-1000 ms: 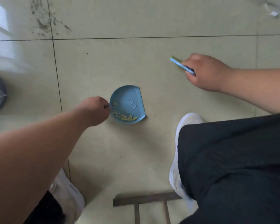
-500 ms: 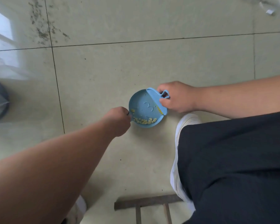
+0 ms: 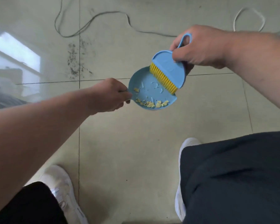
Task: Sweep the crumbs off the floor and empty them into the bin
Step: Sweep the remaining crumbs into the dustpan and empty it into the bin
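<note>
A small blue dustpan (image 3: 145, 83) hangs in the air above the tiled floor, with my left hand (image 3: 110, 95) gripping its handle at the left edge. Yellow crumbs (image 3: 152, 103) lie along its lower rim. My right hand (image 3: 200, 46) holds a blue hand brush (image 3: 170, 67) by its looped handle. The brush's yellow bristles (image 3: 162, 78) rest over the pan's open upper right side. No bin is in view.
Grey and white cables (image 3: 94, 18) snake over the floor at the top. A patch of dark specks (image 3: 74, 60) lies by a tile joint. My white shoes (image 3: 61, 188) and dark trouser legs (image 3: 233, 175) fill the bottom.
The dustpan has risen off the floor with the crumbs in it. The brush has turned so its yellow bristles show over the pan. The view has shifted forward; cables now appear.
</note>
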{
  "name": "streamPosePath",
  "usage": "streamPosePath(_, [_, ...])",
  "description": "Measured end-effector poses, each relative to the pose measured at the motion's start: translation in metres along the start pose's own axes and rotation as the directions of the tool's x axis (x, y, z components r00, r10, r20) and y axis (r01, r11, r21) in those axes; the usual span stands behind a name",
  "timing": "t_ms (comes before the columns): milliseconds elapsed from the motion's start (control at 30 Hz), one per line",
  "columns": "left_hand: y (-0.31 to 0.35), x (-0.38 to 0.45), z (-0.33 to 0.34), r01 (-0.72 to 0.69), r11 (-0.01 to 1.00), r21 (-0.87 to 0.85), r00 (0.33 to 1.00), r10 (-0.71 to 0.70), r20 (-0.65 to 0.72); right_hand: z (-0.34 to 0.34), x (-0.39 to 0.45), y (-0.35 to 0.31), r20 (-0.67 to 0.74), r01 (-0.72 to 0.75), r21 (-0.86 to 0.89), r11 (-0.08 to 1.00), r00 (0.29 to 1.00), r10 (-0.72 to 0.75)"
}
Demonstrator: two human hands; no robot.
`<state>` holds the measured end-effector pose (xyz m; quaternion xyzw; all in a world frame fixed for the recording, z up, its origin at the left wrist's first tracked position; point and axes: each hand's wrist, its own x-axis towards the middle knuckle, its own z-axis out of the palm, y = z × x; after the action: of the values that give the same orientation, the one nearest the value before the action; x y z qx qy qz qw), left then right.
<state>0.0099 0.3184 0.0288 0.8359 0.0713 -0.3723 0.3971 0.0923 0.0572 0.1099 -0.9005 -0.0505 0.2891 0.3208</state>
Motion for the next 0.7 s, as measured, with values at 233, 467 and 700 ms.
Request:
streamPosePath(233, [0.045,-0.103,-0.104,0.018,1.000,0.004,0.968,-0.017,-0.252,-0.052,-0.045,-0.125,-0.103,0.198,0.116,0.973,0.977,-0.186])
streamPosePath(467, [0.035,-0.213,-0.182,0.060,0.998,0.023,0.952,-0.050,-0.303,-0.033,-0.090,-0.238,-0.052,0.308,0.166,0.937,0.951,-0.303])
streamPosePath(700, [-0.032,-0.290,-0.266,0.181,0.976,0.122,0.940,-0.136,-0.313,0.045,-0.083,-0.332,-0.068,0.360,0.191,0.913,0.933,-0.354])
